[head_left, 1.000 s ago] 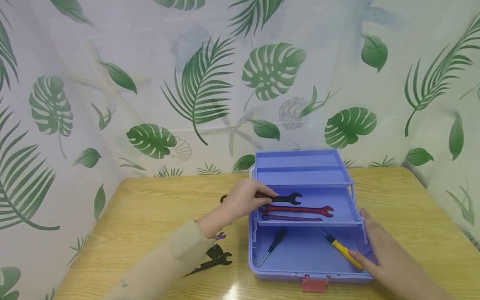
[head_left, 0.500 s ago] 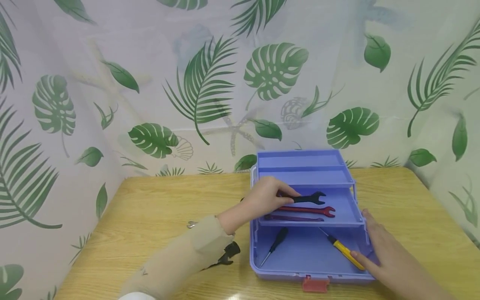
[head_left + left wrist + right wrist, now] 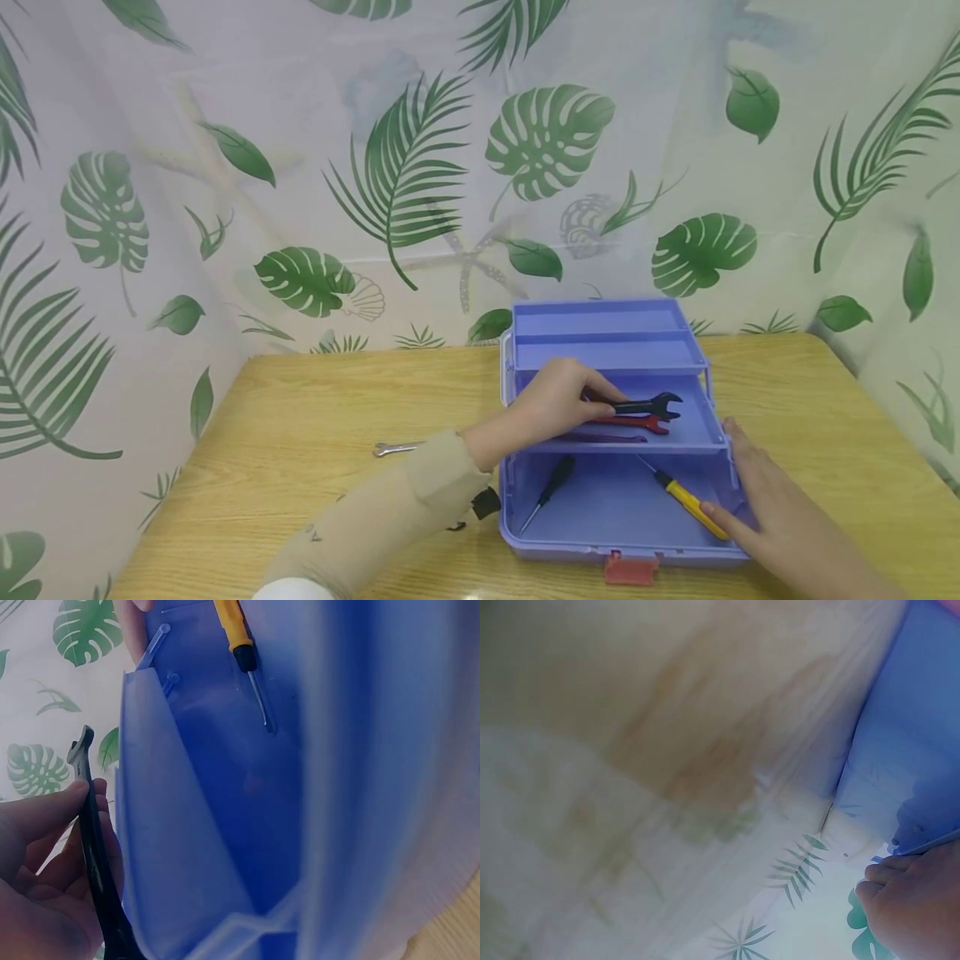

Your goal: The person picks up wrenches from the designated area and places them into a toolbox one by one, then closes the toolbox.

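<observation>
My left hand (image 3: 551, 404) pinches a black wrench (image 3: 647, 407) above the middle tray of a blue-purple toolbox (image 3: 622, 550). The wrench's open end points right; its rear part is behind the hand. In the left wrist view, thumb and fingers hold the wrench (image 3: 96, 862) by its shaft. Beneath it in the tray lie a red wrench (image 3: 639, 423) and a slim purple wrench (image 3: 611, 437), both partly covered by the hand. My right hand (image 3: 783, 512) grips the toolbox's right wall, thumb over the rim beside a yellow screwdriver (image 3: 686, 502).
A black-handled screwdriver (image 3: 557, 483) lies in the bottom compartment. The raised upper tray (image 3: 600, 321) stands behind. On the wooden table (image 3: 322, 408), a silver wrench (image 3: 395, 449) and a black object (image 3: 486, 503) lie left of the box, partly behind the sleeve. A pink latch (image 3: 630, 570) hangs in front.
My left hand has carried the black wrench to the right over the tray, and its head now overlaps the red wrench. The silver wrench has come into sight behind the sleeve. My right hand stays put.
</observation>
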### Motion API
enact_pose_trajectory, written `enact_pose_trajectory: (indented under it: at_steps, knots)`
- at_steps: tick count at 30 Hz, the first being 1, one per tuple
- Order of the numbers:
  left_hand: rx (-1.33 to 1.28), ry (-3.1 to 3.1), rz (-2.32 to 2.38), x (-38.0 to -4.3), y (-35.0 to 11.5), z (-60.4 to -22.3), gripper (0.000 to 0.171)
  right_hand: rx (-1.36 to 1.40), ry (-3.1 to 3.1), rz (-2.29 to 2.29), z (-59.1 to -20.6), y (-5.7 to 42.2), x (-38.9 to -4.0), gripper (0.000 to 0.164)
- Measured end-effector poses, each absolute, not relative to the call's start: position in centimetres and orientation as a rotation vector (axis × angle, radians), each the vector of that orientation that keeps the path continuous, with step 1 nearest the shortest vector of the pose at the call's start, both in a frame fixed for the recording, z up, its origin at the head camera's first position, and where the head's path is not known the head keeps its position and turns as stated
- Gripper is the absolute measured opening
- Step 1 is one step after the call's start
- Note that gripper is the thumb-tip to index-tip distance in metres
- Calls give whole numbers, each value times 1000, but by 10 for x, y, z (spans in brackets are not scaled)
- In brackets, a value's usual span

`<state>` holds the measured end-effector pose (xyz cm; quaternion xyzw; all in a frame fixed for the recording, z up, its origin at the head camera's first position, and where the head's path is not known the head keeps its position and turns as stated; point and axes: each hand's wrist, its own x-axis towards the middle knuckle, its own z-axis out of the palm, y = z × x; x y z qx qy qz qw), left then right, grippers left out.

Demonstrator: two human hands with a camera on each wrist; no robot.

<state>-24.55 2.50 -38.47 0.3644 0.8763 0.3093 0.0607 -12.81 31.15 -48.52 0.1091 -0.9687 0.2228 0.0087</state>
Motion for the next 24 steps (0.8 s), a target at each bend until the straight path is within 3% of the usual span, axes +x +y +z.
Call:
enact_pose_trajectory:
  at_steps: [24]
  knots:
    - [1110,2585,935,-249,28,-408,24,350,-3032,691,-486,312,-128,104]
